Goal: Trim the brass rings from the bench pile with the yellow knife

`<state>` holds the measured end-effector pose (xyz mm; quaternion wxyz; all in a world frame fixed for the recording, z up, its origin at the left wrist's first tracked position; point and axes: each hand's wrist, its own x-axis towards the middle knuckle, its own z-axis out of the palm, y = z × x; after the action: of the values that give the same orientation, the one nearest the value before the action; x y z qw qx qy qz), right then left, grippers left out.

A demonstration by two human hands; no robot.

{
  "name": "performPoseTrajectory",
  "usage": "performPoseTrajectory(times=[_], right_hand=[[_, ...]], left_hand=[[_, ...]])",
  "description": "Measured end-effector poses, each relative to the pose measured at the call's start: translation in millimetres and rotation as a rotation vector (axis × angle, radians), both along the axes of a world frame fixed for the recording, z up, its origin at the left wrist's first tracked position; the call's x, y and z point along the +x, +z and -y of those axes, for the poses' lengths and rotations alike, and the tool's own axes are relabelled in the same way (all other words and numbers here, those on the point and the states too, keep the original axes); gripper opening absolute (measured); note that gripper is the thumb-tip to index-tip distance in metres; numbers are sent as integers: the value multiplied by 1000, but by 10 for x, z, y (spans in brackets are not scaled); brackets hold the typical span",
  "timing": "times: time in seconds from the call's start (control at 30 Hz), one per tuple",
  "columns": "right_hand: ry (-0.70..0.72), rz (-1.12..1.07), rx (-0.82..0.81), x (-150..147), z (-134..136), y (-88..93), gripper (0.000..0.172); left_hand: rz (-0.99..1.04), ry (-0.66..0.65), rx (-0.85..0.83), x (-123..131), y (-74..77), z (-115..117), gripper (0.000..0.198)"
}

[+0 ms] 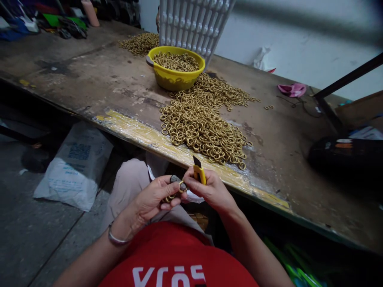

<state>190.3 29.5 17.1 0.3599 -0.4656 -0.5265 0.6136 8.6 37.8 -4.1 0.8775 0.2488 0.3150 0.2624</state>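
Red shirt [176, 255], white lettering, at bottom edge. Two hands over lap. Left hand [149, 199], one metal bangle [116, 239] at wrist, fingers pinched on one ring [172, 196]: small, round, brass-coloured, held just below bench edge. Right hand [211, 190] clamped round one yellow utility knife [199, 172], short dark blade up. One yellow plastic bowl [176, 79], heaped with rings. Two loose ring piles [203, 123] on scuffed workbench [89, 79].

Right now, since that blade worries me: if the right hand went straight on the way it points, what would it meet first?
Likely the table's taped edge, then the ring pile; the right hand aims its knife forward, but depth is unclear.
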Motion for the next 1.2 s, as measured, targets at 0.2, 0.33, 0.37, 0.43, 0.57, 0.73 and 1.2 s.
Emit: performPoseTrajectory(times=[0.2,0.33,0.37,0.43,0.57,0.73,1.2], right_hand=[[-95,140,170,19,136,-29,22],[-88,453,399,45,243,-78,16],[-64,532,438,48,267,-99,17],[-21,678,496,48,305,-146,21],[9,902,521,2,346,-201,27],[53,1136,455,-38,299,-182,26],[-221,1371,563,151,-506,-311,32]], left_hand=[[-51,97,10,-16,-16,77,29],[-117,226,126,14,-17,128,31],[-136,252,144,25,-14,140,31],[-163,283,175,46,-13,164,31],[-183,280,241,76,-62,198,28],[-290,252,328,53,-74,195,25],[-136,252,62,111,-226,71,34]])
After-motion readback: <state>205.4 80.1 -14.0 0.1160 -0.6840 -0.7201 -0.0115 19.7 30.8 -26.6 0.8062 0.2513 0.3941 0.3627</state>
